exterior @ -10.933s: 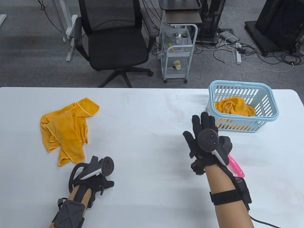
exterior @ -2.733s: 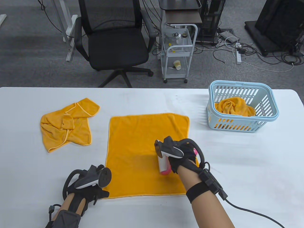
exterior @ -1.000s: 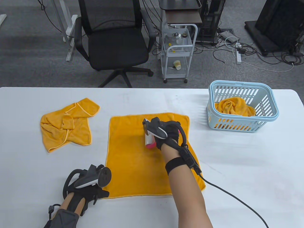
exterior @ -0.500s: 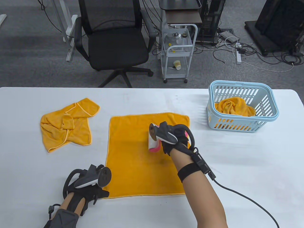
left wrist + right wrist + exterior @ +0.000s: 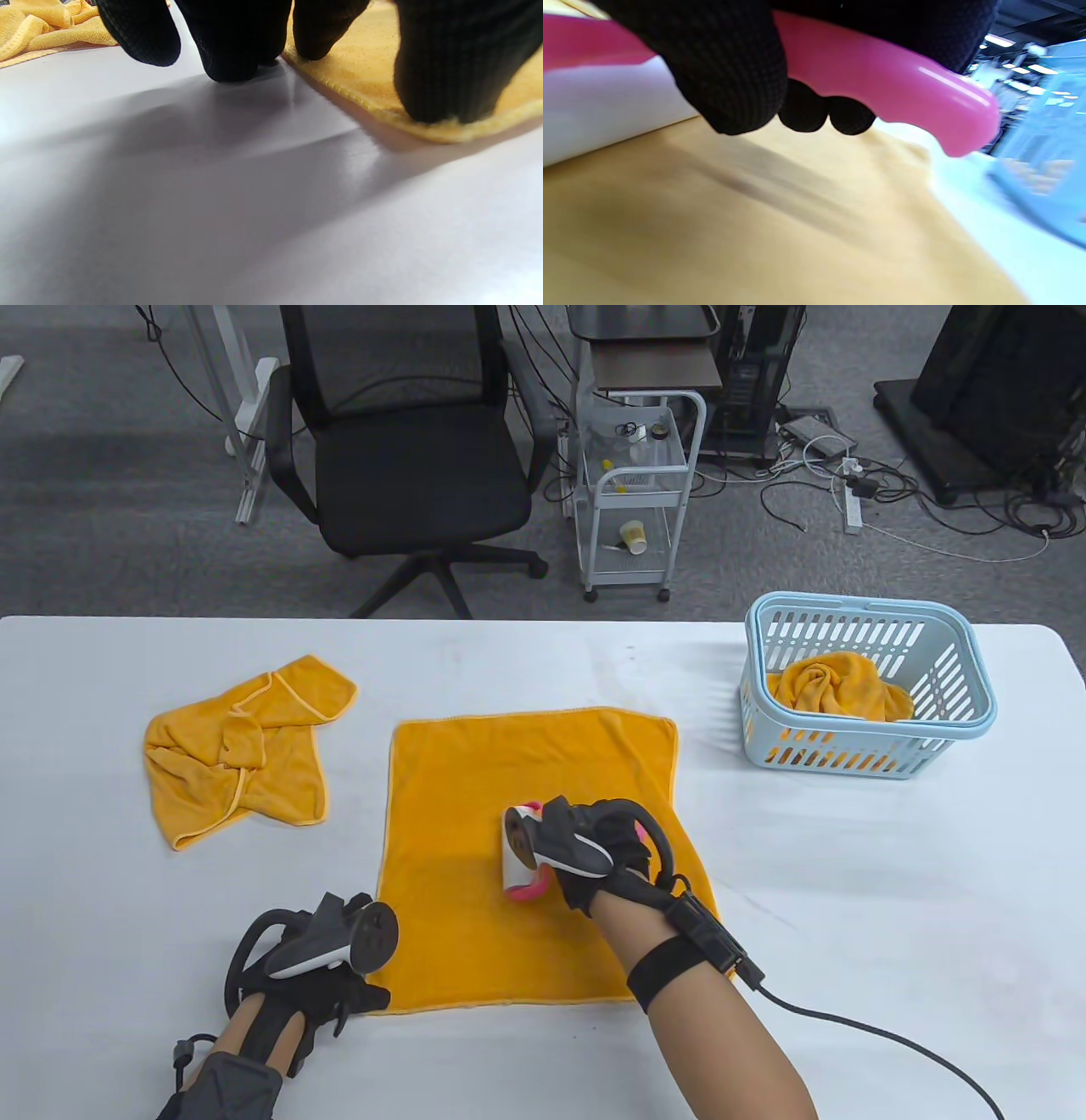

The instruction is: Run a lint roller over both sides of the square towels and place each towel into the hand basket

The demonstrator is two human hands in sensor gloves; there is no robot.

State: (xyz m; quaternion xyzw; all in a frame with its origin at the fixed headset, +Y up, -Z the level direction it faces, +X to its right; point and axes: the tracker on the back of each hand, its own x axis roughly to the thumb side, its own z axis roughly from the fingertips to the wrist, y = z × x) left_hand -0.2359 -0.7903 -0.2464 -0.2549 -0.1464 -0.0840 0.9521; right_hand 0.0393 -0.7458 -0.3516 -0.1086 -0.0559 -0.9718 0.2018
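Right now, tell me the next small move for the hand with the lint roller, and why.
Probably roll on toward the near edge: the right hand grips the lint roller mid-way down the flat towel, with unrolled cloth below it, and the left hand pins the near-left corner.

flat orange towel spread mid-table | pink-handled lint roller resting on it | crumpled towel left | light-blue basket right, holding bunched towel

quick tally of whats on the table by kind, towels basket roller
orange towels: 3 (flat one, crumpled one, one in the basket)
blue basket: 1
lint roller: 1
total: 5
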